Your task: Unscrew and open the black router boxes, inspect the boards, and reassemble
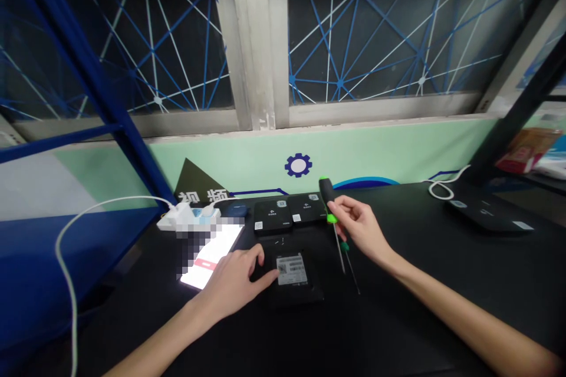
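- R hand (pixel 359 228): thumb & fingers pinched on black-and-green screwdriver (pixel 328 195), handle up, shaft tilted down; tip just right of black square box (pixel 306 294), not touching it
- L hand (pixel 234 283): fingers slightly apart, tips resting on box by its white label (pixel 290 269); no clamp; L hand is the nearer to box
- 2nd thin screwdriver (pixel 352 271) just beside the 1st; can't tell if held or lying
- tiny dark bits (pixel 278 242) on box top, too small to tell
- phone (pixel 207 259) lit, L of box; power strip (pixel 186 219) & blue mouse (pixel 237 210) behind it
- two black boxes (pixel 287 212) at far table (pixel 442 271) edge; black pad (pixel 486 215) w/ white cable (pixel 440 188) far R
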`<state>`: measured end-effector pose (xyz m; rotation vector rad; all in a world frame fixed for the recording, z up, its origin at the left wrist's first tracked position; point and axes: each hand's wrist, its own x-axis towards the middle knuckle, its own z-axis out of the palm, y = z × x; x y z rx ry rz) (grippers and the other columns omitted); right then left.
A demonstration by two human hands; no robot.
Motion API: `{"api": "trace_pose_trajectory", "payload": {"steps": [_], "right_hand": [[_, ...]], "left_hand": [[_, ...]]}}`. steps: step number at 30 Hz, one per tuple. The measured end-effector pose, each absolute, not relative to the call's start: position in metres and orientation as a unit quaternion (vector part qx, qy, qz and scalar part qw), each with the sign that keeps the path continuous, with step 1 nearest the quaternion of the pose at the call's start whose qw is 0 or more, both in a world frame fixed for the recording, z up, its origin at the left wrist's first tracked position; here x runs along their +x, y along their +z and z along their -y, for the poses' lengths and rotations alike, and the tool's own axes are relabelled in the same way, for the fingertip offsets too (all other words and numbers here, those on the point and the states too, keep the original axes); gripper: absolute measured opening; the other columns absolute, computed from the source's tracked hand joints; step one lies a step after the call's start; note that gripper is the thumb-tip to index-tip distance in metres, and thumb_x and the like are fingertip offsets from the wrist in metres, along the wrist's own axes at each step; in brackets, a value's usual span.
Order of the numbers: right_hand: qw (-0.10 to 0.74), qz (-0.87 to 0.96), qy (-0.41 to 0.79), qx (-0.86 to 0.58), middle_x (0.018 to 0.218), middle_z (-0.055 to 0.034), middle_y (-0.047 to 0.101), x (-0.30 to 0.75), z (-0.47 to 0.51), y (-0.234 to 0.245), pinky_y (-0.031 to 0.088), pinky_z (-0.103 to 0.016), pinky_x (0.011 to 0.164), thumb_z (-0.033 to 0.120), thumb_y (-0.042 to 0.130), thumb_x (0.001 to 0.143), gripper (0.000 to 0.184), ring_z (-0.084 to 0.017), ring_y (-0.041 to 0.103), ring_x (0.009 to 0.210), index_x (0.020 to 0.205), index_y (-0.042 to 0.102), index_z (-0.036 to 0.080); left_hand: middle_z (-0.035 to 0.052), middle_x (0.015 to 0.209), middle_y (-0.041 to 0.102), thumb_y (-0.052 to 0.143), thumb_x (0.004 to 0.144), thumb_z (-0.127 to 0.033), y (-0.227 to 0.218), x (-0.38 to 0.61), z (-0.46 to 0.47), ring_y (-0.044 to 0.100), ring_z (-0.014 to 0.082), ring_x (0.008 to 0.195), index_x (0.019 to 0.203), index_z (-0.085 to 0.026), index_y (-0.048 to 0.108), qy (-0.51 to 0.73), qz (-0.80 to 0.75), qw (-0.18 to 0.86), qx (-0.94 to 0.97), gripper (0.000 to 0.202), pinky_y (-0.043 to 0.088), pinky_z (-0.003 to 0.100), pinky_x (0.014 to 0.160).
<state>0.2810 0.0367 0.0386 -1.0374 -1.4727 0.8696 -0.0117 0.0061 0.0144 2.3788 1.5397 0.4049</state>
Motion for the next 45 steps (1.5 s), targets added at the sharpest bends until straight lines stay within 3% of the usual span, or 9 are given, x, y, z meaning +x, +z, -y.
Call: {"api": "trace_pose_trajectory", "payload": {"steps": [7, 13, 21, 28, 31, 36, 40, 45], "right_hand": [[0.627, 0.587, 0.349, -0.373, 0.075, -0.0007, 0.066, 0.277, -0.036, 0.038, 0.054, -0.030, 0.060, 0.046, 0.066, 0.089, 0.029, -0.014, 0.063, 0.057, 0.093, 0.054, 0.021], [0.590, 0.596, 0.405, -0.364, 0.094, -0.0073, 0.073, 0.272, -0.036, 0.027, 0.058, -0.034, 0.072, 0.039, 0.074, 0.083, 0.029, -0.018, 0.069, 0.076, 0.097, 0.056, 0.021], [0.557, 0.606, 0.441, -0.356, 0.100, -0.0069, 0.074, 0.271, -0.039, 0.015, 0.060, -0.039, 0.081, 0.039, 0.076, 0.083, 0.026, -0.025, 0.072, 0.092, 0.097, 0.061, 0.023], [0.556, 0.593, 0.466, -0.350, 0.095, -0.0055, 0.075, 0.271, -0.040, 0.018, 0.060, -0.036, 0.077, 0.035, 0.077, 0.082, 0.024, -0.024, 0.073, 0.088, 0.094, 0.062, 0.023], [0.563, 0.591, 0.462, -0.347, 0.094, -0.0054, 0.076, 0.272, -0.040, 0.021, 0.059, -0.036, 0.076, 0.035, 0.077, 0.081, 0.023, -0.023, 0.072, 0.086, 0.093, 0.062, 0.023], [0.586, 0.586, 0.441, -0.345, 0.093, -0.0063, 0.075, 0.278, -0.040, 0.030, 0.057, -0.033, 0.073, 0.032, 0.076, 0.082, 0.018, -0.020, 0.070, 0.081, 0.090, 0.064, 0.021], [0.609, 0.574, 0.438, -0.328, 0.093, -0.0061, 0.075, 0.285, -0.042, 0.031, 0.055, -0.031, 0.068, 0.028, 0.071, 0.085, 0.012, -0.019, 0.068, 0.076, 0.090, 0.064, 0.020], [0.616, 0.564, 0.457, -0.307, 0.085, -0.0046, 0.073, 0.293, -0.045, 0.031, 0.052, -0.030, 0.062, 0.022, 0.067, 0.085, 0.006, -0.020, 0.068, 0.074, 0.089, 0.063, 0.020]], "left_hand": [[-0.0031, 0.064, 0.054, 0.053, 0.092, -0.063, 0.014, -0.015, -0.007, 0.056, 0.0189, 0.062, 0.088, -0.024, 0.057, 0.122, -0.511, 0.145, 0.838, 0.039, 0.028, 0.026, 0.051], [-0.0027, 0.064, 0.055, 0.049, 0.097, -0.058, 0.017, -0.016, -0.008, 0.054, 0.0168, 0.059, 0.079, -0.023, 0.056, 0.119, -0.505, 0.156, 0.840, 0.040, 0.028, 0.026, 0.051], [-0.0027, 0.063, 0.056, 0.046, 0.100, -0.053, 0.021, -0.017, -0.008, 0.052, 0.0150, 0.058, 0.073, -0.021, 0.051, 0.106, -0.495, 0.174, 0.845, 0.042, 0.027, 0.026, 0.051], [-0.0030, 0.065, 0.056, 0.044, 0.101, -0.052, 0.021, -0.017, -0.008, 0.054, 0.0161, 0.061, 0.081, -0.023, 0.053, 0.101, -0.487, 0.182, 0.848, 0.037, 0.028, 0.026, 0.052], [-0.0056, 0.064, 0.053, 0.049, 0.098, -0.055, 0.022, -0.016, -0.008, 0.054, 0.0167, 0.059, 0.102, -0.024, 0.055, 0.105, -0.504, 0.182, 0.838, 0.031, 0.029, 0.026, 0.052], [-0.0060, 0.068, 0.054, 0.054, 0.095, -0.057, 0.022, -0.017, -0.008, 0.055, 0.0178, 0.062, 0.138, -0.030, 0.046, 0.102, -0.495, 0.178, 0.844, 0.051, 0.030, 0.026, 0.053], [-0.0047, 0.069, 0.055, 0.053, 0.094, -0.060, 0.021, -0.018, -0.008, 0.056, 0.0183, 0.065, 0.137, -0.030, 0.050, 0.093, -0.490, 0.174, 0.849, 0.053, 0.031, 0.026, 0.054], [-0.0058, 0.066, 0.053, 0.056, 0.089, -0.065, 0.022, -0.018, -0.008, 0.054, 0.0170, 0.060, 0.117, -0.025, 0.055, 0.090, -0.501, 0.180, 0.841, 0.049, 0.030, 0.026, 0.052]]}}
